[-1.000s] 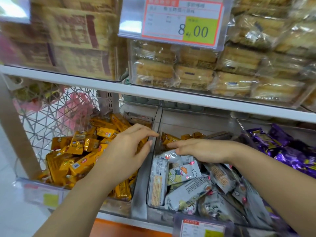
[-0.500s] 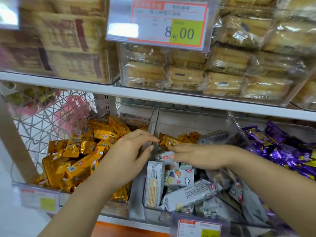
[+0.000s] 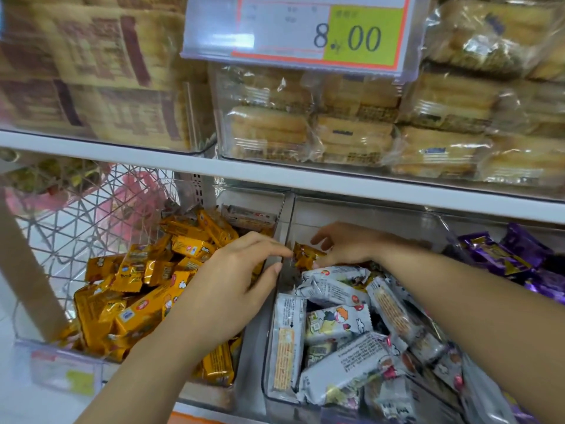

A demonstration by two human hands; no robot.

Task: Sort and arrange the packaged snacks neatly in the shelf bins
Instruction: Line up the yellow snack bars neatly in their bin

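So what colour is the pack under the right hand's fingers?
Orange-gold foil: the pack by the right hand shows best in the head view.

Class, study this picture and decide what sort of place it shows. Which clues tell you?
Probably a shop's snack aisle: a price tag reading 8.00, clear bins heaped with orange snack packs and white snack packs, and wrapped pastries on the shelf above.

**A:** How is the scene lit?
**B:** It is bright, with even white light and only faint shadows. Glare whitens the left of the price tag [image 3: 299, 32], and the foil of the yellow packet [image 3: 305, 255] glints.
**A:** Is it sharp?
**B:** The centre is fairly sharp. The brown boxes [image 3: 91, 71] at upper left are smeared by blur, and the corners soften.
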